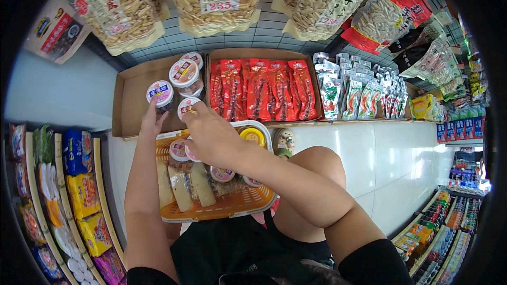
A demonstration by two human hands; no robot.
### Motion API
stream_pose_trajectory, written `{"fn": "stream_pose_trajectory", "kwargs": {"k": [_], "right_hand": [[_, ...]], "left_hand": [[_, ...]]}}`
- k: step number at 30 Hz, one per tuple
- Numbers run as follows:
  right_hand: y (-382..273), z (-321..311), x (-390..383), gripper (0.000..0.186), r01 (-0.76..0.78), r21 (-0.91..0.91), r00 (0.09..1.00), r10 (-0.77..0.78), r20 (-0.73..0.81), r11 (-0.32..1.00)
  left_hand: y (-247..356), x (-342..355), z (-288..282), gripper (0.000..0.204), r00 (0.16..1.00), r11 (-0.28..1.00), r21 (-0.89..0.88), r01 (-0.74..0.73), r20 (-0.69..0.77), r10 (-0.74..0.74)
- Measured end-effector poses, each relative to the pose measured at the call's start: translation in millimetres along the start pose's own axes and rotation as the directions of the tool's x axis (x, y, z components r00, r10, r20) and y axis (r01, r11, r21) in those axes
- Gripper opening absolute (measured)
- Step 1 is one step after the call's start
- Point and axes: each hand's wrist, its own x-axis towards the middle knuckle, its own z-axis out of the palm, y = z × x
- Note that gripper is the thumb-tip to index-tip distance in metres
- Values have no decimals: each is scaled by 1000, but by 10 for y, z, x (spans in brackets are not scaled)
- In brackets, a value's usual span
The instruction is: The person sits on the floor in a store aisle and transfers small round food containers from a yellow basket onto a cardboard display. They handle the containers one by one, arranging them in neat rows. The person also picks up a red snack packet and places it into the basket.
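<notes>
1. Shop shelves line both sides, with bagged seeds hung above and an open carton [127, 106] set beside red packets [259, 89]
2. By the left hand [153, 122], a purple-labelled tub [159, 94] is held along its near side, at the carton's open space; the grip is about as wide as the tub
3. By the right hand [211, 134], a red-and-white-lidded tub [188, 106] is touched at its lid, just in front of the stacked tubs [185, 74]; whether it is firmly gripped cannot be told
4. Tubs are best kept level, held by their sides, and let go only once seated flat
5. Crossed forearms should be kept clear of the orange basket [222, 215], and the stack should not be nudged
</notes>
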Motion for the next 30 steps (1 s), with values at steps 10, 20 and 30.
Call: {"fn": "stream_pose_trajectory", "kwargs": {"k": [10, 20, 30], "right_hand": [[19, 99, 343, 35, 21, 29, 988, -17, -151, 999], [355, -536, 252, 18, 224, 191, 624, 10, -781, 956], [708, -868, -343, 12, 277, 409, 481, 243, -842, 870]], "left_hand": [[-232, 777, -200, 33, 989, 989, -42, -140, -52, 138], [-97, -1255, 1616, 27, 647, 638, 109, -762, 153, 747], [-544, -2102, 2013, 31, 509, 558, 122, -821, 601, 617]]}}
